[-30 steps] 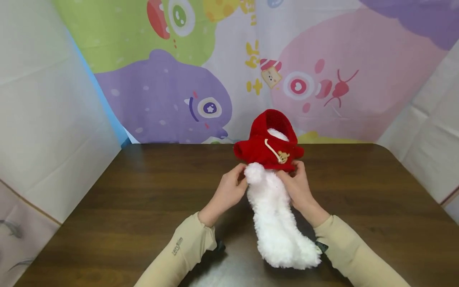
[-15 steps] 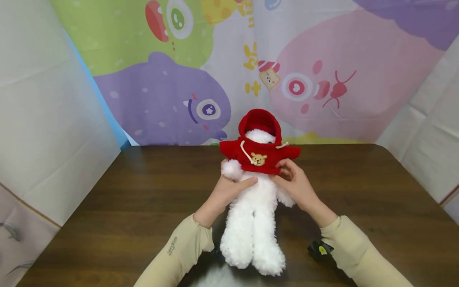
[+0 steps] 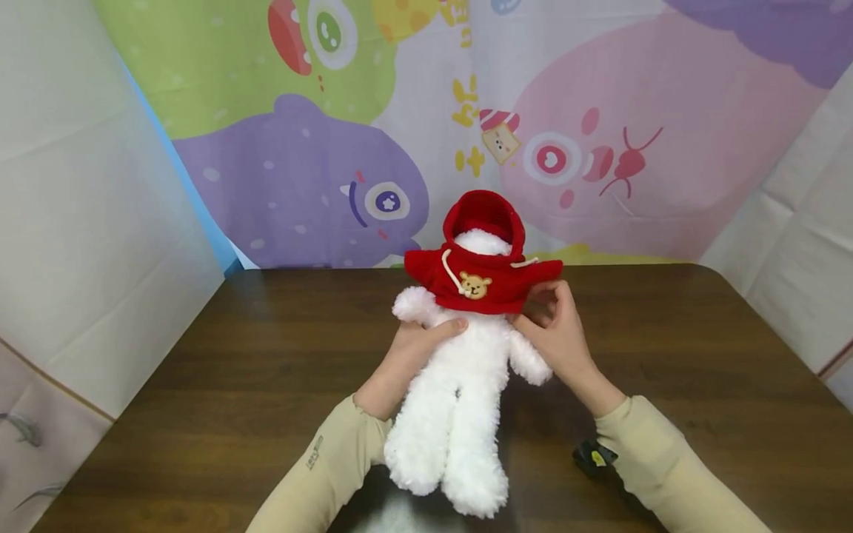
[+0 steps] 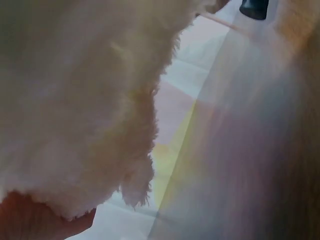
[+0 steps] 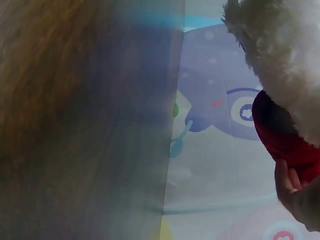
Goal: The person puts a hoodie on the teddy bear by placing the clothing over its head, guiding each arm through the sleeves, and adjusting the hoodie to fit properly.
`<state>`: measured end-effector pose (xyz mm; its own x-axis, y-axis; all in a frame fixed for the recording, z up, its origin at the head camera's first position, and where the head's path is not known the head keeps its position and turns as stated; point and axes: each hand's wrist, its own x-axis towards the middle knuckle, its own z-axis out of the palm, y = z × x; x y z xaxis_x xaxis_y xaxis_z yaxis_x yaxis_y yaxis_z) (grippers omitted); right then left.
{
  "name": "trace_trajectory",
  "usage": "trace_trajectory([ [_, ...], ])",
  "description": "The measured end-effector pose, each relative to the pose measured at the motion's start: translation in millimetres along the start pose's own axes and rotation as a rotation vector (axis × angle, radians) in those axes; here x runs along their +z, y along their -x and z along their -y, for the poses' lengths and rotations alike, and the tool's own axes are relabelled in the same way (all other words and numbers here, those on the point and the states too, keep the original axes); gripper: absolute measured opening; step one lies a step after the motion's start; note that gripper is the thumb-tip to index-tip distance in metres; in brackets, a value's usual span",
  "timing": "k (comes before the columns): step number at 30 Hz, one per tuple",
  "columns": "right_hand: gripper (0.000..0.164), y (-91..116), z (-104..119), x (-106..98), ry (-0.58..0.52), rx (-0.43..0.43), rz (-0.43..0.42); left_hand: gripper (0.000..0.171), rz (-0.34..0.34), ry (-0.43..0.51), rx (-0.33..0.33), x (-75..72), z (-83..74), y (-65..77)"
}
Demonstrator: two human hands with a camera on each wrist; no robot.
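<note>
A white fluffy plush toy (image 3: 469,370) is held up over the table in the head view, its two legs hanging toward me. A small red hoodie (image 3: 503,285) with a bear patch (image 3: 474,286) and pale drawstrings covers its head and upper chest; both plush arms stick out below the hem. My left hand (image 3: 403,359) grips the toy's side, thumb across its belly and fingers hidden behind. My right hand (image 3: 566,337) pinches the hoodie's lower edge near the right sleeve. Around the fabric, the right wrist view shows curled fingers (image 5: 284,180). White fur (image 4: 85,100) fills much of the left wrist view.
The dark wooden table (image 3: 266,355) lies beneath. Behind it hangs a curtain (image 3: 320,178) with cartoon creatures, and pale cloth walls (image 3: 73,185) flank both sides. A black object (image 3: 593,457) sits by the right cuff.
The plush toy has turned from sideways to face me and shifted left, its legs swinging left. My left thumb has moved onto its belly. My right hand stays at the hoodie's hem.
</note>
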<state>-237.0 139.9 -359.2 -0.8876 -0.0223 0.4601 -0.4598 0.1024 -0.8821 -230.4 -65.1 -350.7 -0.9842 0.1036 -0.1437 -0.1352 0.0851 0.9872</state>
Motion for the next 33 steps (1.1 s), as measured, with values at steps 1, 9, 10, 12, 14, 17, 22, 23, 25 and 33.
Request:
trace_trajectory([
  [1,0.047,-0.5,-0.4,-0.2,-0.025,-0.013,-0.003,0.067,0.011,0.019,-0.011,1.0,0.6,1.1],
  [9,0.032,-2.6,-1.1,-6.4,-0.074,-0.06,-0.068,0.044,0.265,0.282,-0.021,12.6,4.8,9.5],
  [10,0.03,-2.9,-2.0,-7.0,-0.059,-0.063,-0.076,0.04,0.287,0.31,-0.027,14.0,4.8,10.9],
  [12,0.028,-3.0,-3.3,-8.2,-0.031,-0.07,-0.092,0.033,0.31,0.359,-0.033,16.4,4.6,13.5],
  [14,0.024,-2.8,-3.3,-9.0,0.003,-0.077,-0.089,0.026,0.308,0.416,-0.043,18.3,3.9,16.1],
  [17,0.021,-2.7,-2.0,-10.6,0.066,-0.084,-0.055,0.017,0.277,0.508,-0.032,19.4,1.8,18.3],
  [22,0.023,-2.1,-1.0,-16.2,0.209,-0.059,0.121,0.013,0.256,0.594,-0.047,17.9,0.0,19.0],
  [23,0.023,-2.2,-1.4,-18.0,0.216,-0.046,0.176,0.014,0.249,0.6,-0.048,17.5,-0.2,18.8],
  [25,0.023,-3.0,-1.7,-22.1,0.207,-0.016,0.294,0.014,0.247,0.595,-0.064,16.2,-0.1,18.3],
  [33,0.027,-5.5,1.0,-34.6,0.12,0.116,0.516,0.017,0.269,0.544,-0.07,10.1,3.1,11.1],
])
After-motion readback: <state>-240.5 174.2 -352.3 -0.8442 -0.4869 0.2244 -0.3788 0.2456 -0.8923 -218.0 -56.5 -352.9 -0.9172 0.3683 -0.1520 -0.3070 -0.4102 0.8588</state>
